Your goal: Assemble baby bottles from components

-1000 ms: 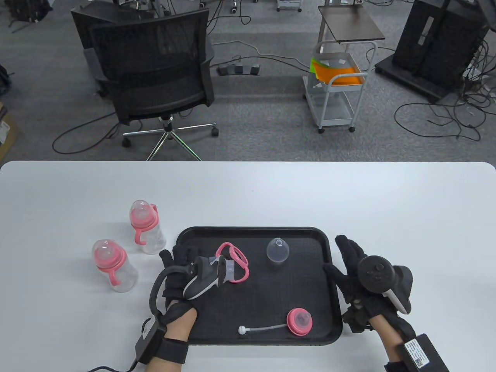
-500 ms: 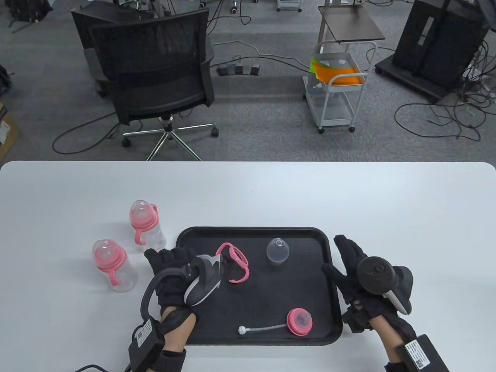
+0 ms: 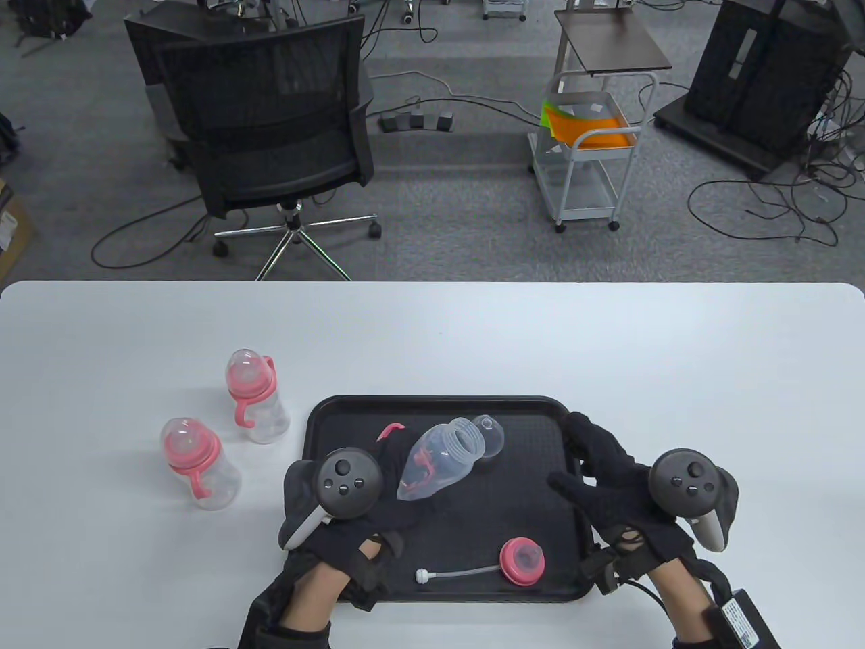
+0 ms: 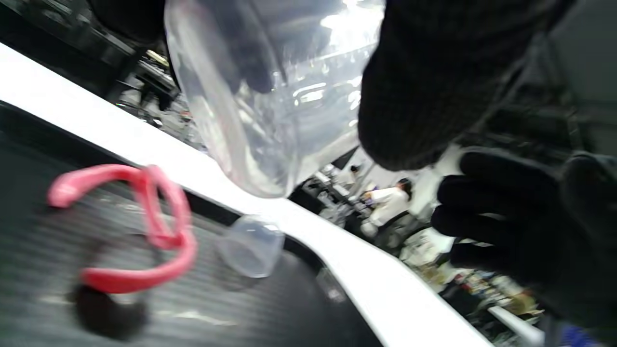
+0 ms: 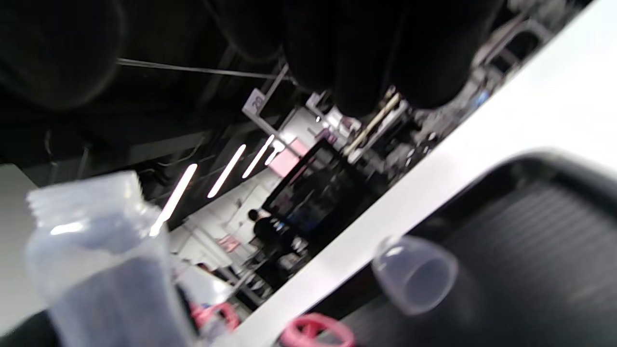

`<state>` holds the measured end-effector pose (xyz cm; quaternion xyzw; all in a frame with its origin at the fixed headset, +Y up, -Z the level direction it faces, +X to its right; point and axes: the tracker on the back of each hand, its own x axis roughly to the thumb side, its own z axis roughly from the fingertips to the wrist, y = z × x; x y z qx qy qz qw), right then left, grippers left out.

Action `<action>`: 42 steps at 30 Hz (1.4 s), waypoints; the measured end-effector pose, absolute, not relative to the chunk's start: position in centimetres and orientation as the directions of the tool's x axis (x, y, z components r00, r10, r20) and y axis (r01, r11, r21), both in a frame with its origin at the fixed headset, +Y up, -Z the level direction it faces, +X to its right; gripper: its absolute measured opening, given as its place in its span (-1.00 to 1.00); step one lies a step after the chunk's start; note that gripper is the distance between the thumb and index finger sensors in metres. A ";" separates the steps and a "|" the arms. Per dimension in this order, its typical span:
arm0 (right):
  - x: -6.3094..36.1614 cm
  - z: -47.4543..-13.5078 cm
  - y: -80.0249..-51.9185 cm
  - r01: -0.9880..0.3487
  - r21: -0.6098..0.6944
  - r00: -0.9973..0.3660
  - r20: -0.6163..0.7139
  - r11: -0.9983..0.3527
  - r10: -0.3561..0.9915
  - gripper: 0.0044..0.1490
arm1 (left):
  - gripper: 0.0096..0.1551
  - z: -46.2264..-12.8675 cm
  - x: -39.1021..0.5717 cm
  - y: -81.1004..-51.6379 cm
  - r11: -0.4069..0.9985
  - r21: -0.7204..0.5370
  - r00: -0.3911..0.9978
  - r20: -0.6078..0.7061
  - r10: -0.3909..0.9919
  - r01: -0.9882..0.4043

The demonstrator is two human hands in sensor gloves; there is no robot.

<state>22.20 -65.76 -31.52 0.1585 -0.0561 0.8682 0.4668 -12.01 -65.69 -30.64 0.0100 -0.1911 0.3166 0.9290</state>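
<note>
Two finished bottles (image 3: 200, 466) stand left of the tray (image 3: 324, 412). The left hand (image 3: 351, 500) holds the clear bottle body (image 3: 439, 460) tilted above the pink handle ring (image 3: 390, 430) (partly hidden); a loose hold could drop it onto the dome cap (image 3: 492, 436). The right hand (image 3: 608, 480) hovers, fingers spread, empty, above the tray's right rim, with bare mat between it and the nipple collar (image 3: 522, 560).

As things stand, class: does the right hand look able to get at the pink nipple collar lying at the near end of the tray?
Probably yes. The right hand hovers open over the tray's right edge, holding nothing, and only bare tray lies between it and the pink nipple collar. The left hand holds the clear bottle farther left.
</note>
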 end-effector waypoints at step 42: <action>22.8 -31.7 -66.0 -0.940 0.021 -0.320 0.283 -0.339 0.904 0.32 | -0.13 -30.2 -10.5 -68.0 0.825 -0.010 0.820 0.098 0.563 -0.565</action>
